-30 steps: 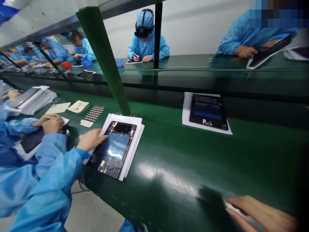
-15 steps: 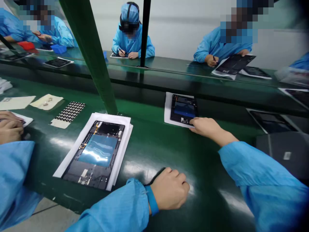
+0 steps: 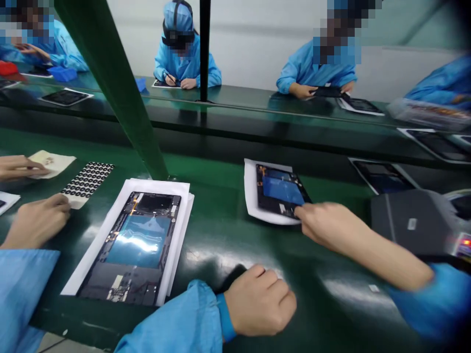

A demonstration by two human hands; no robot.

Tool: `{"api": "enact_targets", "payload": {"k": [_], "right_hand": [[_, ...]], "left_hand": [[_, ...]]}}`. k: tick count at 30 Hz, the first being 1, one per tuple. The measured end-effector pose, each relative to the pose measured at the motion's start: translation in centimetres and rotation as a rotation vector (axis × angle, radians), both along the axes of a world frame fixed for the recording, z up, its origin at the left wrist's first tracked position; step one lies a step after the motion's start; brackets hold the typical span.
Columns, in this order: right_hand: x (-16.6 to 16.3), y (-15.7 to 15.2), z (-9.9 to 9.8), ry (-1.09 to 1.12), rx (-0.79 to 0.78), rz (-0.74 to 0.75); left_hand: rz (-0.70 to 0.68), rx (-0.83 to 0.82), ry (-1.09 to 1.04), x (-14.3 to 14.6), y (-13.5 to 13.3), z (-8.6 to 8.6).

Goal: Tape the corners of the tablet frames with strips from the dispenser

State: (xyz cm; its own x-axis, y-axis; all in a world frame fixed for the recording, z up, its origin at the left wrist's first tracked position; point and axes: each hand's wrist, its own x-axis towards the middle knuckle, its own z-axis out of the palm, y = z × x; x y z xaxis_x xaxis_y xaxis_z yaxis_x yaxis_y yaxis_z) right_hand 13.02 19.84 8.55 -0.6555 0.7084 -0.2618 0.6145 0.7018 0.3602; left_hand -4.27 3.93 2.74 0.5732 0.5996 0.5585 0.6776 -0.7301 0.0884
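My right hand (image 3: 326, 224) reaches forward and pinches the near right corner of an opened tablet (image 3: 279, 190), which lies on a white sheet (image 3: 250, 196) on the green belt (image 3: 221, 230). The tablet shows a blue battery panel and sits slightly turned. My left hand (image 3: 261, 301) rests on the belt near its front edge as a closed fist, with a blue band at the wrist. A dark shape shows just behind the fist; I cannot tell what it is. A second opened tablet (image 3: 136, 245) lies on white sheets to the left of my left hand.
A slanted green post (image 3: 121, 103) rises behind the left tablet. A co-worker's hands (image 3: 35, 220) work at the far left beside a dotted sticker sheet (image 3: 86, 179). A dark grey device (image 3: 412, 223) stands at the right. Other workers sit across the far belt.
My right hand has pulled the far tablet and its sheet toward me and turned it slightly. My left fist has barely moved. The view has shifted to the right.
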Motion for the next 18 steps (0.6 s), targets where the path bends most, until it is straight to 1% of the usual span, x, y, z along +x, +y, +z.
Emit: {"api": "enact_targets", "payload": {"k": [2, 4, 5, 7, 9, 11, 13, 15, 18], "right_hand": [[2.7, -5.6, -0.1, 0.086, 0.068, 0.125], [5.1, -11.1, -0.9, 0.201, 0.106, 0.244], [6.0, -13.6, -1.5, 0.236, 0.1, 0.268], [7.6, -17.4, -2.8, 0.297, 0.062, 0.264], [8.8, -19.5, -3.8, 0.396, -0.014, 0.194], [10.1, -19.6, -4.2, 0.546, -0.112, 0.099], [11.3, -17.8, -4.1, 0.682, -0.157, 0.006], [12.1, -14.4, -3.8, 0.741, -0.101, -0.083], [11.9, -7.5, -3.9, 0.747, -0.079, -0.247]], "left_hand": [[-0.03, 0.017, -0.125, 0.2, -0.2, 0.7], [-0.058, -0.016, -0.198, 0.5, -0.4, 1.2], [-0.071, -0.041, -0.215, 0.7, -0.6, 1.4], [-0.092, -0.097, -0.231, 0.8, -0.7, 1.7], [-0.098, -0.149, -0.214, 0.8, -0.3, 1.9], [-0.063, -0.209, -0.146, 0.8, 0.7, 2.1], [0.011, -0.266, -0.046, 0.8, 2.4, 2.1], [0.078, -0.285, 0.04, 1.0, 4.4, 2.0], [0.103, -0.277, 0.136, 1.7, 7.0, 1.7]]}}
